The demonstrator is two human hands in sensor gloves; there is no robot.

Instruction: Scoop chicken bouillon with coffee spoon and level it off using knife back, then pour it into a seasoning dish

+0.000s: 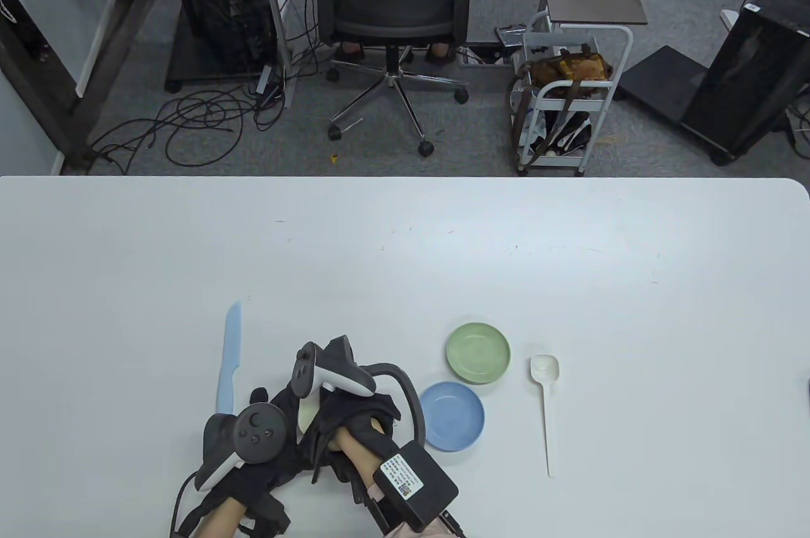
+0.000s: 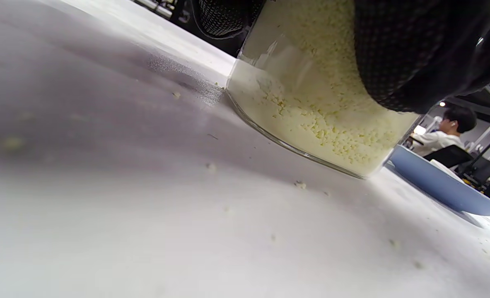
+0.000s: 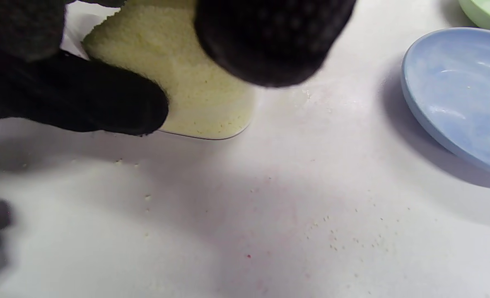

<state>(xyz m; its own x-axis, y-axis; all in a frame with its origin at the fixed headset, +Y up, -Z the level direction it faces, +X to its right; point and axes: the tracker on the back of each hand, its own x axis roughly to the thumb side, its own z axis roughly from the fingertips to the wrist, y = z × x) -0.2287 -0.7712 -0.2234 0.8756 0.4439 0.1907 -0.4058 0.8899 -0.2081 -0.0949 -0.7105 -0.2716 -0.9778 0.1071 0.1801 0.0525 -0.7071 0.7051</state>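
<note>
A clear glass jar of yellow chicken bouillon granules point(image 1: 308, 414) stands near the table's front edge, mostly hidden by both hands. My left hand point(image 1: 273, 412) grips its left side; a gloved finger point(image 2: 398, 54) lies across the jar point(image 2: 311, 107). My right hand point(image 1: 345, 414) holds it from the right and above, fingers point(image 3: 104, 99) curled round the jar point(image 3: 195, 82). A light blue knife point(image 1: 229, 357) lies to the left. To the right lie the blue seasoning dish point(image 1: 452, 416), the green dish point(image 1: 478, 352) and the white coffee spoon point(image 1: 545, 405).
Loose granules are scattered on the white table point(image 3: 331, 231) in front of the jar. The blue dish point(image 3: 464, 91) is close to the jar's right side. Beyond the table's far edge stand an office chair point(image 1: 392, 0) and a cart point(image 1: 569, 101).
</note>
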